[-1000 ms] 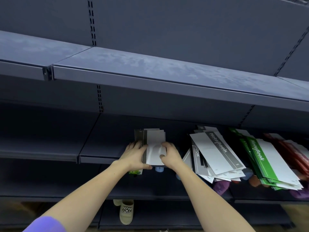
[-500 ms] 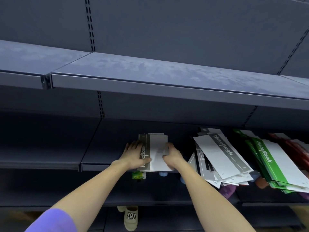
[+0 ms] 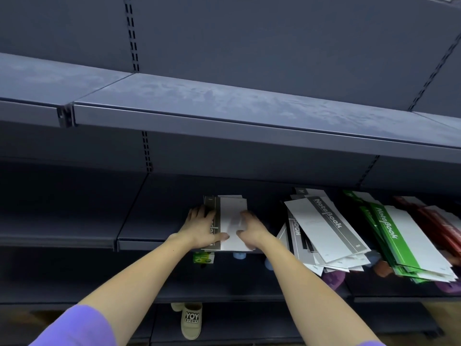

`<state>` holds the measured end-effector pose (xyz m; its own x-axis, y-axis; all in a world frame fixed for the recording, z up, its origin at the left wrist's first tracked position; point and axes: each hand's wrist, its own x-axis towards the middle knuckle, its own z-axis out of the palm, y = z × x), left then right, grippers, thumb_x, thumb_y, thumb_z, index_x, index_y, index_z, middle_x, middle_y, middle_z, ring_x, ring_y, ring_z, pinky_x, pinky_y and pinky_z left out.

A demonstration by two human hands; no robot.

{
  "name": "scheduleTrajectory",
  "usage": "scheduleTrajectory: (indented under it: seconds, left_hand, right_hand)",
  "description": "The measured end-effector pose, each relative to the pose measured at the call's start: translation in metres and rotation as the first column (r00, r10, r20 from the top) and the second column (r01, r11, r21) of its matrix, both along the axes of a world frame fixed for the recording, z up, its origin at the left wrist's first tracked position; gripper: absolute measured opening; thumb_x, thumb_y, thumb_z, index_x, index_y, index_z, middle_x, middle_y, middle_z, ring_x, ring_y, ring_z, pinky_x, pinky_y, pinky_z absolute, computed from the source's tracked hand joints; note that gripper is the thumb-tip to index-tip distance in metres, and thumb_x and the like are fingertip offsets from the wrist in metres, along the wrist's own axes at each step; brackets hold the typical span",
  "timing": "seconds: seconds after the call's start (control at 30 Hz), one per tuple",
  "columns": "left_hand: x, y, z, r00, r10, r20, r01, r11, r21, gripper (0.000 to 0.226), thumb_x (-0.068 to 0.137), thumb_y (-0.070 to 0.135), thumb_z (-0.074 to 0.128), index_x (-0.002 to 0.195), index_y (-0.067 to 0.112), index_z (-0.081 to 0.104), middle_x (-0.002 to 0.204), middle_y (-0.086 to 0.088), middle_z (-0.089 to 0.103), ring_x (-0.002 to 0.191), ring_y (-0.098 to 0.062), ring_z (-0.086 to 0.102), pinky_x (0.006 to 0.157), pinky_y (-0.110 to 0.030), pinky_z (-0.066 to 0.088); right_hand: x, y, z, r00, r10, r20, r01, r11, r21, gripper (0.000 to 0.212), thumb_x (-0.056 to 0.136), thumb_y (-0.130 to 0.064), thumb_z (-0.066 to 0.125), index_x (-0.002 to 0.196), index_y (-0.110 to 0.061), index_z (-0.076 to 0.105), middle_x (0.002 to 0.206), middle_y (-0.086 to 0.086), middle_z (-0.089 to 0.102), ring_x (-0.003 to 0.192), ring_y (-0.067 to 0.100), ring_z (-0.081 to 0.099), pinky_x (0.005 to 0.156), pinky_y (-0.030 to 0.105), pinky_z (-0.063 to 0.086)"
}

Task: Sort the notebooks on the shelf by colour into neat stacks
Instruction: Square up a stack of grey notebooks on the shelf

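Observation:
A small stack of grey-spined white notebooks point(image 3: 232, 218) lies on the dark middle shelf point(image 3: 159, 221). My left hand point(image 3: 202, 226) presses its left side, fingers stretched along the edge and thumb across the cover. My right hand point(image 3: 252, 227) presses the right side, thumb on top. To the right sprawls a messy fan of grey-spined notebooks point(image 3: 324, 236). Beyond it slant a pile of green-spined notebooks point(image 3: 404, 240) and some red ones point(image 3: 444, 221) at the frame's edge.
An upper shelf point(image 3: 224, 113) juts out above the working shelf. Left of the stack the shelf surface is bare. Below sit a green box point(image 3: 203, 258) and purple items point(image 3: 333, 279). A beige slipper point(image 3: 190, 320) shows near the floor.
The top notebook slid flush onto the small stack. Both hands moved from on top of it to its sides, closing in on the edges.

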<state>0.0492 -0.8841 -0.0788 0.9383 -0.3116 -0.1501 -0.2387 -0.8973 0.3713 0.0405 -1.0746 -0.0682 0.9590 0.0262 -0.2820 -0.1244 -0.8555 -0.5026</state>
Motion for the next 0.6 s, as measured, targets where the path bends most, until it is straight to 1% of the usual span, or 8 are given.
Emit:
scheduleTrajectory:
  seconds: [0.1, 0.17, 0.2, 0.23, 0.3, 0.4, 0.5, 0.6]
  left_hand:
    - [-0.003, 0.006, -0.002, 0.998, -0.066, -0.009, 0.067, 0.998, 0.016, 0.109, 0.071, 0.082, 0.061, 0.157, 0.035, 0.013, 0.166, -0.007, -0.004, 0.150, -0.037, -0.006, 0.123, -0.049, 0.006]
    - [-0.007, 0.009, -0.004, 0.995, -0.100, -0.026, 0.101, 0.994, 0.040, 0.119, 0.064, 0.084, 0.063, 0.157, 0.038, 0.005, 0.164, -0.004, -0.019, 0.149, -0.038, -0.019, 0.122, -0.052, 0.002]
    - [-0.009, 0.009, -0.004, 0.992, -0.123, -0.019, 0.124, 0.991, 0.059, 0.122, 0.063, 0.084, 0.064, 0.158, 0.038, 0.003, 0.164, -0.003, -0.022, 0.149, -0.037, -0.021, 0.122, -0.052, 0.001]
    - [-0.011, 0.009, -0.004, 0.988, -0.157, -0.007, 0.157, 0.984, 0.079, 0.123, 0.063, 0.083, 0.065, 0.158, 0.036, 0.003, 0.164, -0.003, -0.019, 0.150, -0.034, -0.019, 0.122, -0.050, 0.001]
    - [-0.015, 0.006, -0.004, 0.975, -0.223, 0.019, 0.220, 0.970, 0.099, 0.115, 0.068, 0.078, 0.067, 0.158, 0.033, 0.012, 0.166, 0.000, -0.003, 0.152, -0.026, -0.006, 0.122, -0.044, 0.010]
    - [-0.018, 0.001, -0.006, 0.978, -0.204, 0.051, 0.198, 0.975, 0.099, 0.100, 0.076, 0.070, 0.066, 0.156, 0.028, 0.022, 0.164, 0.000, 0.016, 0.148, -0.023, 0.011, 0.119, -0.040, 0.023]
    - [-0.016, -0.004, -0.007, 0.985, -0.158, 0.068, 0.149, 0.981, 0.122, 0.095, 0.080, 0.067, 0.064, 0.156, 0.024, 0.024, 0.161, -0.005, 0.023, 0.146, -0.029, 0.017, 0.117, -0.042, 0.029]
    - [-0.013, -0.003, -0.008, 0.987, -0.151, 0.047, 0.144, 0.982, 0.119, 0.093, 0.084, 0.063, 0.063, 0.157, 0.023, 0.021, 0.163, -0.007, 0.020, 0.149, -0.031, 0.014, 0.119, -0.043, 0.026]
  right_hand:
    - [-0.003, -0.008, 0.001, 0.998, 0.018, 0.059, -0.016, 1.000, -0.020, 0.067, 0.094, -0.018, 0.061, 0.153, -0.022, 0.031, 0.156, 0.006, 0.029, 0.139, 0.028, 0.039, 0.110, 0.034, 0.040]
    - [-0.005, -0.011, 0.001, 0.997, 0.026, 0.076, -0.023, 0.999, -0.035, 0.064, 0.093, -0.020, 0.062, 0.151, -0.021, 0.035, 0.153, 0.007, 0.034, 0.135, 0.027, 0.042, 0.108, 0.033, 0.041]
    - [-0.005, -0.012, 0.001, 0.996, 0.030, 0.080, -0.027, 0.999, -0.038, 0.063, 0.093, -0.021, 0.062, 0.150, -0.020, 0.037, 0.152, 0.007, 0.035, 0.134, 0.027, 0.044, 0.106, 0.032, 0.042]
    - [-0.005, -0.012, 0.000, 0.996, 0.033, 0.082, -0.030, 0.999, -0.036, 0.062, 0.093, -0.022, 0.062, 0.150, -0.020, 0.037, 0.152, 0.006, 0.036, 0.133, 0.026, 0.045, 0.104, 0.031, 0.042]
    - [-0.005, -0.011, -0.001, 0.996, 0.046, 0.082, -0.044, 0.999, -0.029, 0.059, 0.095, -0.021, 0.060, 0.150, -0.019, 0.038, 0.152, 0.005, 0.038, 0.133, 0.025, 0.045, 0.102, 0.029, 0.042]
    - [-0.004, -0.003, -0.003, 0.993, 0.098, 0.062, -0.095, 0.994, -0.050, 0.055, 0.101, -0.020, 0.053, 0.153, -0.019, 0.035, 0.161, 0.003, 0.028, 0.142, 0.024, 0.037, 0.109, 0.029, 0.036]
    - [-0.002, 0.003, -0.004, 0.986, 0.158, 0.061, -0.152, 0.983, -0.102, 0.051, 0.104, -0.019, 0.047, 0.153, -0.022, 0.036, 0.166, 0.001, 0.016, 0.148, 0.023, 0.027, 0.115, 0.030, 0.030]
    - [-0.003, 0.000, -0.005, 0.981, 0.186, 0.059, -0.179, 0.977, -0.116, 0.052, 0.102, -0.026, 0.051, 0.152, -0.025, 0.037, 0.166, -0.001, 0.016, 0.149, 0.021, 0.025, 0.116, 0.030, 0.029]
